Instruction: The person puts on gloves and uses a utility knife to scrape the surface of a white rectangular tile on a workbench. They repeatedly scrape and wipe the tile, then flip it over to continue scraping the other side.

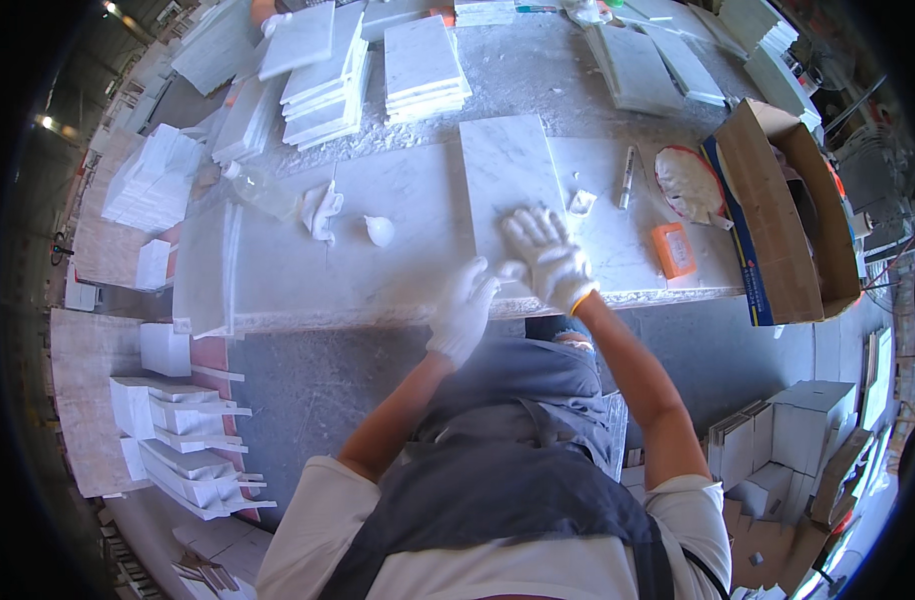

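A dark apron (518,480) is nearest. Past it, at the near edge of the worktop (358,285), the gloved left hand (465,310) looks empty, fingers extended; contact with the marble slab (508,165) is unclear. The gloved right hand (546,255) lies flat on that slab, fingers spread. Work on this piece seems under way, not finished. Toward the far edge, whether the slab stacks (421,65) are done or waiting cannot be told.

the gloved right hand (550,258) lies on a pale tile (508,165).
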